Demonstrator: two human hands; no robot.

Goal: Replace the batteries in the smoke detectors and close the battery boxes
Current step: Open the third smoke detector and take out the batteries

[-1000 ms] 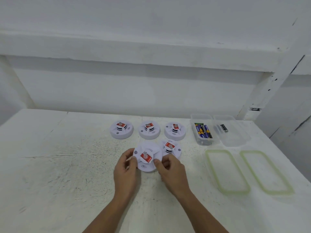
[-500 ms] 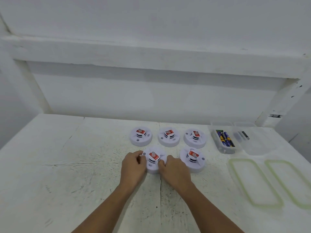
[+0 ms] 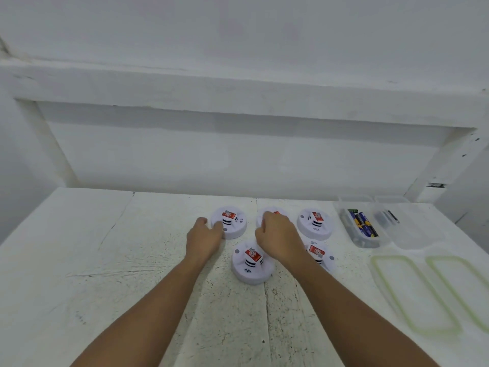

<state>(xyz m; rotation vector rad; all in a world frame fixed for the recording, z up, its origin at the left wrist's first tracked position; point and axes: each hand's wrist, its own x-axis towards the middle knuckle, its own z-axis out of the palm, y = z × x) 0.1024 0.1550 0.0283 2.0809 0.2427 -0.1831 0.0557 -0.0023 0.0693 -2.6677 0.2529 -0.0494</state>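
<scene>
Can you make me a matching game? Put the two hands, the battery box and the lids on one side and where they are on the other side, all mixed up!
Things:
1. left hand
2. right hand
3. box of blue batteries
4. green-rimmed lids

Places:
A. lying flat on the table, near right
B. fingers touching the back-left smoke detector
C. open, at the far right
D. over the back-middle smoke detector

Pairs: 1-B, 2-D, 3-C, 4-A.
</scene>
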